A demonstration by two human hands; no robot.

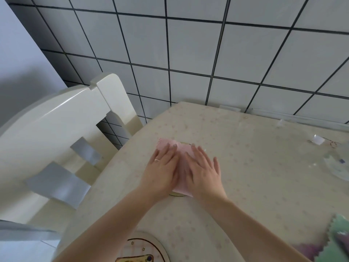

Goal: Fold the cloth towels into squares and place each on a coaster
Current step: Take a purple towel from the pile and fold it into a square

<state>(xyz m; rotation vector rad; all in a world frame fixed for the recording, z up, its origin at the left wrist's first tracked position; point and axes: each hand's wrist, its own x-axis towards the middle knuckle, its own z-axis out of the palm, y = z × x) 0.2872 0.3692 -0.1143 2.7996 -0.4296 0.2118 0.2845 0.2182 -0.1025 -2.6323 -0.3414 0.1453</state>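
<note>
A folded pink cloth towel (182, 150) lies on a round coaster (177, 194), of which only slivers of the rim show at the near and far sides. My left hand (162, 170) and my right hand (203, 171) both rest flat on the towel with fingers spread, pressing it down, holding nothing. A second round coaster (151, 242) with a printed picture lies at the near edge, bare. Green and purple cloths (334, 241) with zigzag edges lie at the lower right.
The table (255, 167) has a pale flowered cover. A cream wooden chair (62, 129) stands close on the left. Clear glass or plastic items (336, 163) sit at the right edge. A tiled wall rises behind the table.
</note>
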